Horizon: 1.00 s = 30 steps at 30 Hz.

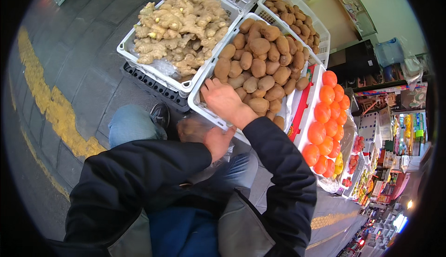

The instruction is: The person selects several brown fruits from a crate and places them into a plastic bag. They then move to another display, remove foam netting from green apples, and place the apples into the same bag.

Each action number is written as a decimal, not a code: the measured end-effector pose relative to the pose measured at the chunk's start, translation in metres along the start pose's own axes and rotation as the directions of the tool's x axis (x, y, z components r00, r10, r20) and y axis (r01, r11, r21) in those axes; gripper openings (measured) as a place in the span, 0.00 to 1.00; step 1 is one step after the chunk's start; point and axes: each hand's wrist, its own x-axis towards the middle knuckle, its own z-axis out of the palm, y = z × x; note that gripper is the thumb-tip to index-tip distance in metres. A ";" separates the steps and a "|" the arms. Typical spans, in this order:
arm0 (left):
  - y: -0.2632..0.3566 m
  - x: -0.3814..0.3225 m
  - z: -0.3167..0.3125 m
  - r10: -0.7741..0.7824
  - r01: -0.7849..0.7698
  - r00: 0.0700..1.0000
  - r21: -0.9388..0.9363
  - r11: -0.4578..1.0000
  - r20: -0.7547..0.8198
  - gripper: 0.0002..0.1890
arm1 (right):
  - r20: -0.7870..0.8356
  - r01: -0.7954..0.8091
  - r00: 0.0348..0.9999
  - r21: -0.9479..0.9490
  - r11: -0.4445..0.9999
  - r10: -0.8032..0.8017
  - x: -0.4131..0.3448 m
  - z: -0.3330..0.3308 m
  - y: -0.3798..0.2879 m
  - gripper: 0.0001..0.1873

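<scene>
My right hand (224, 100) reaches into the near left corner of a white plastic crate (223, 121) of kiwifruit (258, 68); its fingertips are partly hidden against the fruit and crate wall, so I cannot tell whether they hold one. Below the crate's near edge, my left hand (217, 142) grips a clear plastic bag (193, 128). Brownish round items show through the bag. To the left of the kiwifruit, a heap of ginger root (184, 27) fills another white crate (130, 55).
A black crate (153, 84) supports the ginger crate. More kiwifruit (294, 18) lies in a crate behind. Orange persimmons or tomatoes (317, 133) fill a white tray at the right, with shop shelves beyond. Grey paving (87, 79) with a yellow stripe (62, 112) lies left.
</scene>
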 end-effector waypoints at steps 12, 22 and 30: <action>0.006 -0.004 -0.004 0.017 -0.016 0.998 -0.029 0.999 0.057 0.33 | 0.216 -0.408 0.895 0.753 0.517 0.391 -0.021 -0.025 0.002 0.27; -0.004 0.004 0.000 -0.068 0.062 0.990 0.051 0.997 0.125 0.32 | 0.392 0.202 0.766 0.606 -0.770 0.510 -0.050 -0.040 -0.004 0.24; -0.017 0.009 0.008 -0.062 0.061 0.998 0.039 0.997 0.023 0.27 | 0.448 0.174 0.641 0.706 -0.687 0.623 -0.057 -0.054 0.009 0.20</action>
